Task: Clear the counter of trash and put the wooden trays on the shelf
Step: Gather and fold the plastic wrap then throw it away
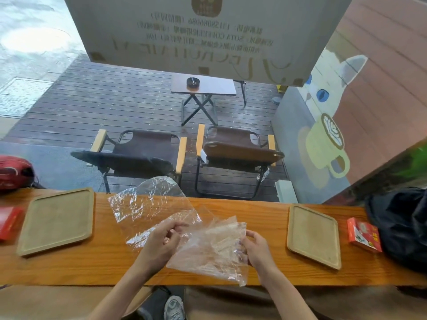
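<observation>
Both hands pinched clear crinkled plastic wrappers: left hand [159, 241] held one sheet [147, 204], right hand [256, 248] another [212, 245], above the long orange-brown wooden counter [231, 209]. Two flat rectangular pale wooden trays lay there, one left [56, 220], one right [313, 234]. Two red cardboard boxes flanked them, left [8, 221] and right [365, 234].

Two bare forearms, no sleeves, no watch or rings on either grip, left grip [159, 239], right grip [256, 248], below the grips a grey-and-white sneaker [174, 308] with laces, dark trouser leg [154, 301] just left of it
</observation>
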